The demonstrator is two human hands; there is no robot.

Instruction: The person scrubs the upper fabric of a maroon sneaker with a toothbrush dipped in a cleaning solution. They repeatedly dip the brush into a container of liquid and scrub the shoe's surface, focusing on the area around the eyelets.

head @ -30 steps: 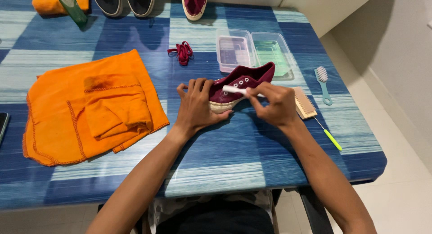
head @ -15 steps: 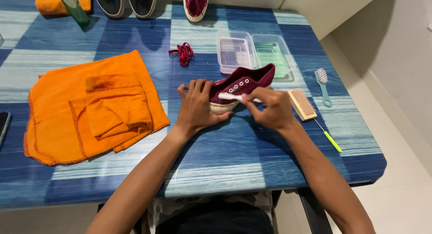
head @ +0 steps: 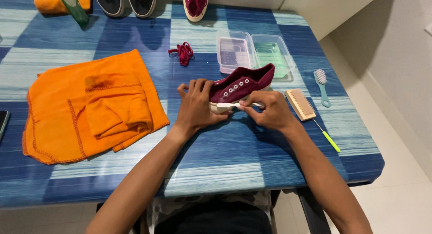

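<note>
Maroon sneaker (head: 243, 83) lies on its side mid-table, toe toward the person, well in from the near edge of the blue checked table (head: 216, 171), with a broad bare stretch of cloth in front of it. Left hand (head: 195, 105) wraps over the toe end, fingers curled down on the upper and white sole. Right hand (head: 265, 109) sits just beside it, fingertips pinched narrow on a small white piece (head: 231, 106) pressed along the sole rim. Right of that hand, a wooden brush (head: 299, 104) lies close, a thin green-handled tool (head: 327, 137) near the right edge. Left, the orange cloth (head: 90, 105) spreads wide, well apart. Farther back, two clear trays (head: 252, 51) touch the heel, red laces (head: 182, 53) beside them, a teal brush (head: 322, 85) off right, more shoes (head: 153, 2) at the far edge.
</note>
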